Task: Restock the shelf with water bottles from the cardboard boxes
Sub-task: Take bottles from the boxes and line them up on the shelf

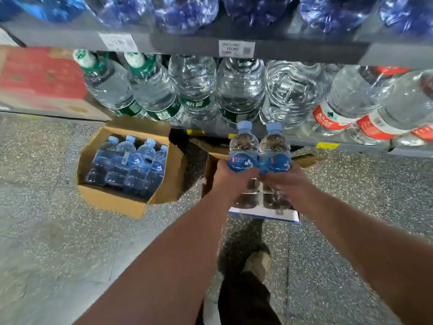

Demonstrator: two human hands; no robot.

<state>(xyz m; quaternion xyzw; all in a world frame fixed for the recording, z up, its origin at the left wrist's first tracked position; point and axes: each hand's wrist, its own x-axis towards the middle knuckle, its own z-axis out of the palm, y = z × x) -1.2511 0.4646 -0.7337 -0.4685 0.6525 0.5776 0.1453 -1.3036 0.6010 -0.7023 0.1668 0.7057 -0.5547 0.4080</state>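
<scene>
Each hand holds one small blue-capped, blue-labelled water bottle, upright and side by side, in front of the low shelf. My left hand (228, 178) grips the left bottle (243, 146) around its middle. My right hand (289, 181) grips the right bottle (274, 148) the same way. An open cardboard box (112, 199) on the floor to the left holds several more of these bottles (140, 158). A second cardboard box (210, 165) sits right below my hands, mostly hidden by them.
The low shelf (351, 140) carries large clear jugs with green labels (154, 90) and red labels (337, 106). The upper shelf edge (187, 44) bears price tags, blue jugs above. A red carton (42, 76) lies far left. My foot (257, 263) stands on the speckled floor.
</scene>
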